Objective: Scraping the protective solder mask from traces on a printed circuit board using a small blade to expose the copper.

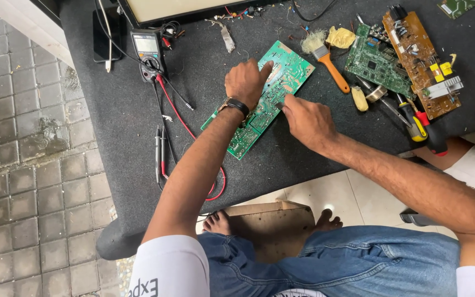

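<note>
desk (138,71): we see a dark grey felt-like mat, matt and slightly fuzzy.
green circuit board (290,69): glossy green lacquer with shiny silver solder traces, as we see it.
brown circuit board (419,60): we read matt brown laminate, with yellow plastic parts.
paintbrush (325,58): smooth orange plastic handle, metal ferrule, frayed pale bristles.
multimeter (148,50): we note dark matt plastic; its leads are glossy red and black rubbery cable.
wristband on left hand (247,82): we see smooth black band.
jeans (358,258): blue denim cloth, we find it coarse.
floor tiles (23,165): grey, rough stone-like, damp-looking in patches.
</note>
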